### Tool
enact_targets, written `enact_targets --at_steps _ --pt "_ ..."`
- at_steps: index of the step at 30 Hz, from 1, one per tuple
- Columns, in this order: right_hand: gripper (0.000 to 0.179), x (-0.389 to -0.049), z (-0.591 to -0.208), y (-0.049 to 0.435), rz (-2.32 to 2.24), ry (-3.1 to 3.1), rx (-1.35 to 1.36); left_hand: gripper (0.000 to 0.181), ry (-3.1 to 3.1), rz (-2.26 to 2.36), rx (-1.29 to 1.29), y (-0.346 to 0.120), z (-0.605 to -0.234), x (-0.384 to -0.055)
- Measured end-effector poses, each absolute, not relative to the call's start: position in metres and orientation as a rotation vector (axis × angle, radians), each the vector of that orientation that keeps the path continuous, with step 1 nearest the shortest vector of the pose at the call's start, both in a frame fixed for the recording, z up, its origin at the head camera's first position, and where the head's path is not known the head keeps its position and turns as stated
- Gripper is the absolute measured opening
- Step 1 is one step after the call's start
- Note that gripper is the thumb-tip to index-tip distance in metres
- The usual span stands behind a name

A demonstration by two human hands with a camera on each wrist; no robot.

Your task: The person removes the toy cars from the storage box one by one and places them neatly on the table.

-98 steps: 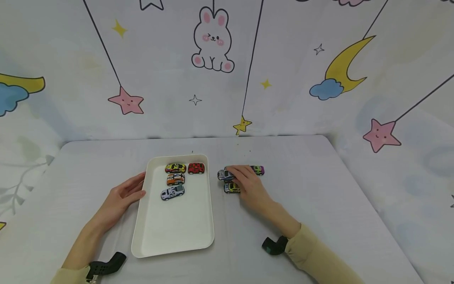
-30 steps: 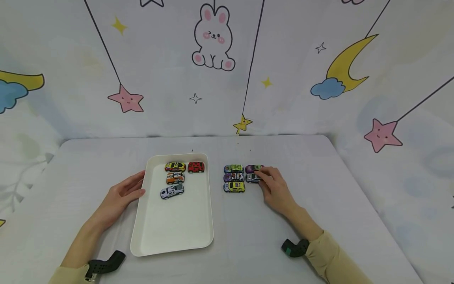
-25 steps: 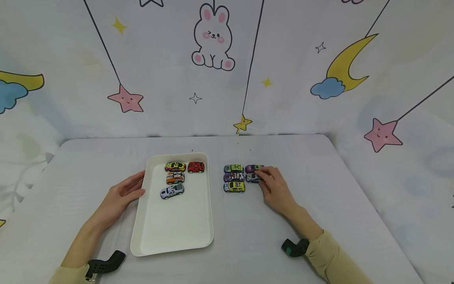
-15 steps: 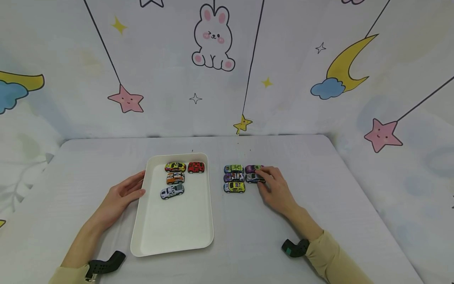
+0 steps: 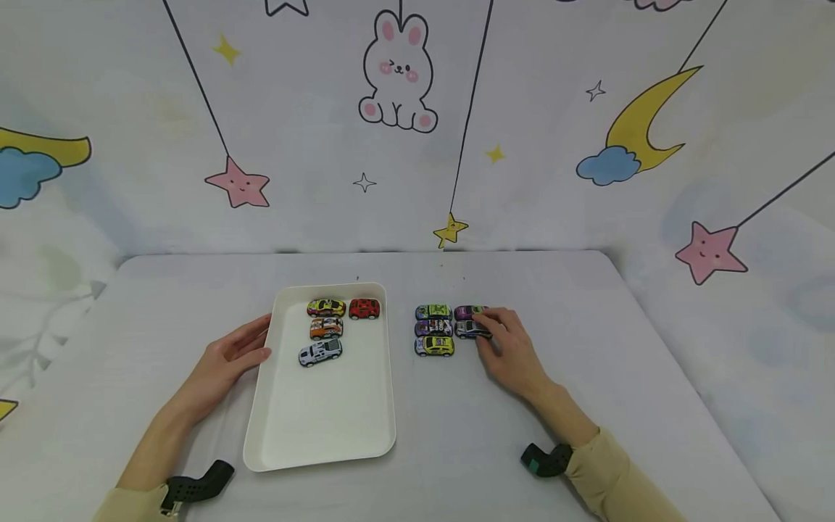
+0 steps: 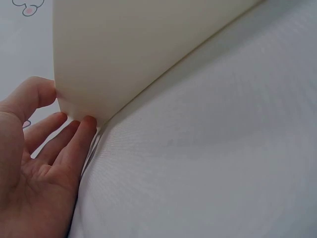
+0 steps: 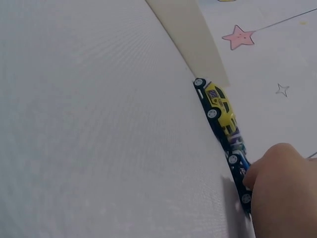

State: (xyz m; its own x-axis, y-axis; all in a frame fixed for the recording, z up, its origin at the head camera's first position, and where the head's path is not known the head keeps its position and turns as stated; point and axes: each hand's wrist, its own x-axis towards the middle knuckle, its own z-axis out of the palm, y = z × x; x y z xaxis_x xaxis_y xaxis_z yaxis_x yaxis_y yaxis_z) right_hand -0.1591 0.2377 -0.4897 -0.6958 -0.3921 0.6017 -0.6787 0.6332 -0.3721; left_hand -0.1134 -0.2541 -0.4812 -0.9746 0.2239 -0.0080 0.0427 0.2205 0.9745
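Note:
My right hand has its thumb and index finger about the rear end of a dark silver toy car, pinching it on the cloth. In the right wrist view the fingertips are at this car, the hand covering part of it. Just behind it stands a purple toy car. To their left a column holds a green toy car, a purple-and-white one and a yellow one. My left hand touches the left wall of a white tray with extended fingers.
Inside the tray are a yellow-and-red toy car, a red one, an orange one and a white one, set at an angle. White cloth covers the table; a printed backdrop rises behind it.
The right hand has carried the dark silver car rightward from over the left column and set it before the purple car. Its fingers have since shifted slightly, exposing more of it. Left hand unmoved.

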Motion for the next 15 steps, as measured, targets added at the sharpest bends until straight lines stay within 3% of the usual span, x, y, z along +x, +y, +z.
enact_targets --at_steps 15 --pt "0.037 -0.154 -0.455 0.193 0.780 -2.328 1.044 0.065 2.322 1.864 0.268 -0.253 -0.482 -0.114"
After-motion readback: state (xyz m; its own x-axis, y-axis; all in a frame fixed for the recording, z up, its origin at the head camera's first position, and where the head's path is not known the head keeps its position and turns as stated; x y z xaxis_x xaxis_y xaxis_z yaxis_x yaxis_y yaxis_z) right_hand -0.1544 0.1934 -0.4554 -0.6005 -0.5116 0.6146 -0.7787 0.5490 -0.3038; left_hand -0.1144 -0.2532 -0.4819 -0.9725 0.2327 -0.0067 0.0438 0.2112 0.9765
